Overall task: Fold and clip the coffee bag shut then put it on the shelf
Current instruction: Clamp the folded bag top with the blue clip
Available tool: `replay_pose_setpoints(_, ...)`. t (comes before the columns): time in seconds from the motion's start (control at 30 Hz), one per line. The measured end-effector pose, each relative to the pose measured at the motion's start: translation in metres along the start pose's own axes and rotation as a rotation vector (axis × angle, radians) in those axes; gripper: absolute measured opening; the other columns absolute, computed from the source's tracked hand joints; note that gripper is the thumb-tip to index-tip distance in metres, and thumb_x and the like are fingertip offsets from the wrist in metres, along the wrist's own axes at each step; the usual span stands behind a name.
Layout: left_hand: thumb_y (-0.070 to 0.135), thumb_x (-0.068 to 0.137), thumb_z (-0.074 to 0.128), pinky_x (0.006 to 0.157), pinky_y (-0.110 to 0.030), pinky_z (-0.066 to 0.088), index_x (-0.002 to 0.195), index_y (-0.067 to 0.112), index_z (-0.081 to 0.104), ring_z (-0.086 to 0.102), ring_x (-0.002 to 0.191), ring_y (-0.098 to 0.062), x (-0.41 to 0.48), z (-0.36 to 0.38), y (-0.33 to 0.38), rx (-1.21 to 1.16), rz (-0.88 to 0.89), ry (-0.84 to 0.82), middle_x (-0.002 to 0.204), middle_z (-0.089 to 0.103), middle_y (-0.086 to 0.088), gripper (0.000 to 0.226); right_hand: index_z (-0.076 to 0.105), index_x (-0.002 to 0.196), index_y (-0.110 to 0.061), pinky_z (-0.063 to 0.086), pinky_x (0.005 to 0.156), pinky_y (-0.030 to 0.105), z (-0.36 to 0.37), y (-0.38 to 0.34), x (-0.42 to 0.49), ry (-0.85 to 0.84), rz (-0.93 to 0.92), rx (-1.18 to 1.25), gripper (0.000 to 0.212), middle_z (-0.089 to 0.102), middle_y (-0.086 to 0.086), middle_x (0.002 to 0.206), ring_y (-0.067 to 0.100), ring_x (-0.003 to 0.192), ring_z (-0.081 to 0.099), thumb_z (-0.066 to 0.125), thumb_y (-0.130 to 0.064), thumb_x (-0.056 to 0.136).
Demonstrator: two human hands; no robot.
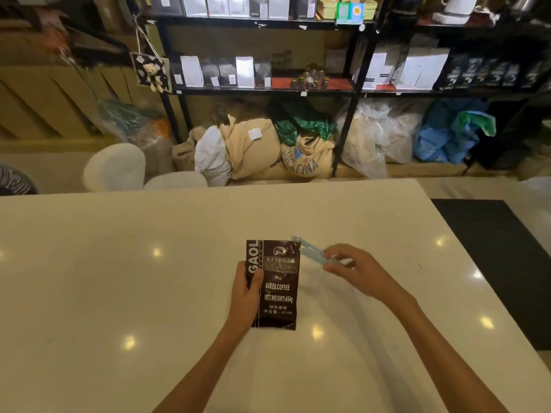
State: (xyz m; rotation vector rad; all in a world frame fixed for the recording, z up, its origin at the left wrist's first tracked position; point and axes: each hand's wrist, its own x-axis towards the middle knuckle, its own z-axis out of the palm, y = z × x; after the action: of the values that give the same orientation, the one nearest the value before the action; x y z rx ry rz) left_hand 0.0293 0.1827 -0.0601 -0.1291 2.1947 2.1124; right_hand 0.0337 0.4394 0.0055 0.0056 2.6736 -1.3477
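Two hands work a glossy cream tabletop: left hand pins the dark-brown foil coffee bag flat, right hand pinches a pale-blue plastic clip at its far-right corner; a loose fold could spring open.

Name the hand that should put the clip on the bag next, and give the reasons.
Right. The right hand already holds the blue clip, its tip beside the top corner of the coffee bag. The left hand pins the bag to the table.

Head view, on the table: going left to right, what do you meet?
left hand → coffee bag → blue clip → right hand
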Motion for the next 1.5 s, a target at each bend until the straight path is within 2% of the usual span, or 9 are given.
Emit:
replay_pose_setpoints(0.1, 0.014, 0.101, 0.048, 0.069, -0.022, 0.058, 0.110, 0.005, 0.049, 0.070, 0.084, -0.002, 0.000, 0.001, -0.001, -0.029, -0.016, -0.025, 0.101, 0.067, -0.003, 0.013, 0.069, 0.097, -0.032, 0.054, 0.083, 0.031, 0.000, -0.035, 0.037, -0.167, -0.071, -0.112, 0.010, 0.071, -0.013, 0.111, 0.011, 0.101, 0.066, 0.070, -0.033, 0.088)
replay_pose_setpoints(0.2, 0.012, 0.101, 0.048, 0.067, -0.018, 0.056, 0.107, 0.009, 0.049, 0.069, 0.082, 0.003, 0.000, 0.001, 0.000, -0.053, -0.004, -0.037, 0.098, 0.066, 0.000, 0.008, 0.068, 0.096, -0.030, 0.051, 0.079, 0.025, 0.011, -0.055, 0.056, -0.313, -0.133, -0.186, 0.007, 0.070, -0.014, 0.105, 0.009, 0.099, 0.065, 0.069, -0.028, 0.089)
replay_pose_setpoints(0.33, 0.016, 0.100, 0.050, 0.068, -0.017, 0.056, 0.116, 0.010, 0.050, 0.069, 0.084, 0.004, 0.000, -0.001, -0.001, -0.074, -0.016, -0.059, 0.099, 0.066, 0.004, 0.017, 0.066, 0.097, -0.040, 0.052, 0.081, 0.024, 0.028, -0.069, 0.069, -0.380, -0.177, -0.211, 0.012, 0.070, -0.017, 0.104, 0.006, 0.099, 0.065, 0.068, -0.031, 0.089)
replay_pose_setpoints(0.53, 0.019, 0.099, 0.052, 0.074, -0.024, 0.059, 0.126, 0.019, 0.049, 0.072, 0.092, -0.007, 0.004, -0.002, -0.001, -0.113, -0.049, -0.075, 0.106, 0.070, 0.001, 0.027, 0.065, 0.098, -0.041, 0.054, 0.085, 0.031, 0.044, -0.078, 0.074, -0.347, -0.180, -0.178, 0.014, 0.070, -0.016, 0.107, 0.009, 0.100, 0.066, 0.068, -0.031, 0.090)
replay_pose_setpoints(0.7, 0.022, 0.099, 0.053, 0.080, -0.033, 0.060, 0.127, 0.017, 0.050, 0.072, 0.098, -0.018, 0.005, -0.001, -0.003, -0.110, -0.069, -0.078, 0.109, 0.070, -0.002, 0.029, 0.068, 0.097, -0.035, 0.049, 0.080, 0.020, 0.051, -0.075, 0.070, -0.280, -0.150, -0.081, 0.017, 0.068, -0.021, 0.101, 0.000, 0.096, 0.064, 0.068, -0.020, 0.090)
replay_pose_setpoints(0.93, 0.022, 0.099, 0.054, 0.075, -0.031, 0.061, 0.121, 0.012, 0.051, 0.073, 0.092, -0.018, 0.006, 0.001, -0.006, -0.098, -0.084, -0.054, 0.104, 0.070, -0.004, 0.025, 0.074, 0.101, -0.024, 0.054, 0.081, 0.024, 0.061, -0.068, 0.066, -0.159, -0.103, 0.041, 0.015, 0.073, -0.014, 0.103, 0.005, 0.097, 0.067, 0.070, -0.018, 0.087)
replay_pose_setpoints(1.23, 0.021, 0.100, 0.052, 0.077, -0.035, 0.061, 0.121, 0.014, 0.050, 0.073, 0.091, -0.016, 0.006, 0.001, -0.004, -0.073, -0.074, -0.061, 0.103, 0.070, -0.002, 0.023, 0.074, 0.094, -0.032, 0.056, 0.081, 0.026, 0.066, -0.072, 0.067, -0.124, -0.054, 0.072, 0.020, 0.074, -0.014, 0.102, 0.005, 0.096, 0.068, 0.073, -0.014, 0.084)
replay_pose_setpoints(1.33, 0.022, 0.100, 0.052, 0.079, -0.037, 0.062, 0.123, 0.014, 0.050, 0.072, 0.093, -0.018, 0.006, 0.003, -0.006, -0.055, -0.077, -0.058, 0.105, 0.070, -0.004, 0.024, 0.068, 0.099, -0.031, 0.060, 0.079, 0.032, 0.067, -0.071, 0.065, -0.094, -0.007, 0.082, 0.020, 0.074, -0.005, 0.108, 0.012, 0.096, 0.069, 0.074, -0.018, 0.085)
replay_pose_setpoints(1.5, 0.023, 0.099, 0.053, 0.081, -0.041, 0.061, 0.122, 0.011, 0.049, 0.072, 0.095, -0.021, 0.007, 0.002, -0.007, -0.037, -0.088, -0.065, 0.107, 0.069, -0.007, 0.027, 0.061, 0.104, -0.033, 0.056, 0.069, 0.024, 0.072, -0.075, 0.064, -0.049, 0.072, 0.097, 0.031, 0.070, -0.006, 0.100, 0.007, 0.086, 0.066, 0.077, -0.018, 0.082)
